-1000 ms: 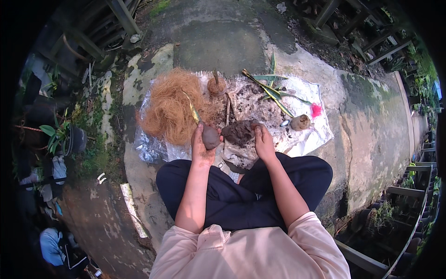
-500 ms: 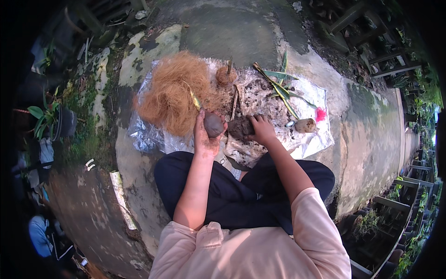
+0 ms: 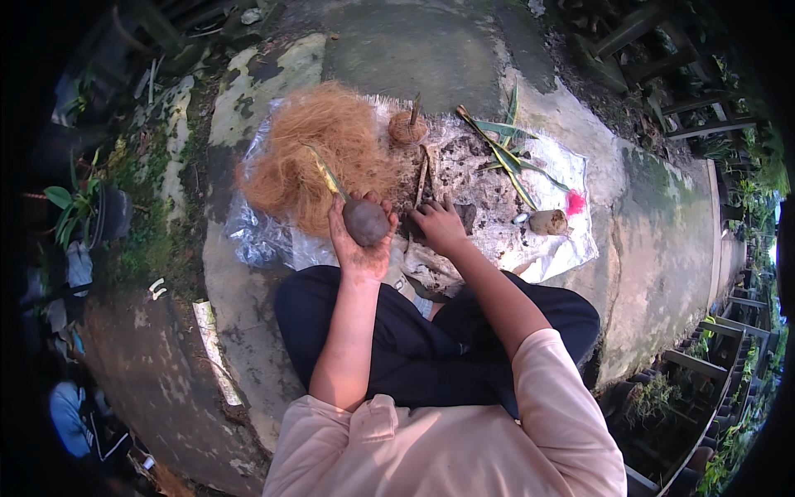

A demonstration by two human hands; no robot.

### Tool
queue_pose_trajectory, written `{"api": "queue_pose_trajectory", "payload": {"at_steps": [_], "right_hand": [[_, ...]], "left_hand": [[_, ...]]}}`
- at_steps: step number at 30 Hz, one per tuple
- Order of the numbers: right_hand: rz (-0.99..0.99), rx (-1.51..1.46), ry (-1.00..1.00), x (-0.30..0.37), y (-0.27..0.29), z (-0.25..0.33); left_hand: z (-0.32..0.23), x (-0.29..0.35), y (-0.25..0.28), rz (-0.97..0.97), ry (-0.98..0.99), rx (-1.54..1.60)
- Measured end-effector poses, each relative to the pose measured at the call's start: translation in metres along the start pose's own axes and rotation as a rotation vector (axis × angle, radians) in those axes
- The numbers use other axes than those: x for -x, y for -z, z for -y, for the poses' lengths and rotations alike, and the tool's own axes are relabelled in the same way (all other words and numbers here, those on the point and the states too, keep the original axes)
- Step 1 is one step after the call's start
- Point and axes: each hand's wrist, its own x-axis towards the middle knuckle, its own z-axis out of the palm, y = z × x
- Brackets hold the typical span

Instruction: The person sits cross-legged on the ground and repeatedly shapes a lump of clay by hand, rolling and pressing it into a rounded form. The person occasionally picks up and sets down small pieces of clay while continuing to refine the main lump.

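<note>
Head view showed us our left hand [image 3: 360, 258] palm up, holding a smooth grey-brown clay ball [image 3: 366, 222], its fingers curled around the far side; a yellow-edged leaf [image 3: 325, 176] met the ball's upper left edge. We had our right hand [image 3: 440, 225] palm down on a dark mud lump [image 3: 466, 217] just beside, fingers slightly spread, though we could not tell whether they gripped it. That lump lay on a soiled white sack [image 3: 567, 247]. Beyond the ball we saw a heap of brown fibre [image 3: 310, 157]; beyond the mud, a thin stick [image 3: 423, 176] and a fibre-wrapped ball [image 3: 407, 129]. Loose green leaves [image 3: 507, 157] lay farther right, near a tan cylinder [image 3: 546, 222].
</note>
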Motion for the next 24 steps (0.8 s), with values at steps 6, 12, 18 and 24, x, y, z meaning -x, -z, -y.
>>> {"api": "queue_pose_trajectory", "payload": {"at_steps": [6,12,18,24], "right_hand": [[0.017,0.053,0.056,-0.002,0.003,0.006],[-0.056,-0.051,0.051,0.026,0.044,-0.015],[-0.023,-0.146,-0.051,0.061,0.085,-0.059],[0.056,-0.22,-0.174,0.068,0.096,-0.072]], "left_hand": [[-0.001,-0.002,0.004,0.002,-0.011,0.069],[0.002,-0.005,0.008,0.048,-0.008,0.039],[0.007,-0.003,0.007,0.084,-0.015,0.002],[0.009,0.001,0.006,0.048,0.007,-0.024]]}}
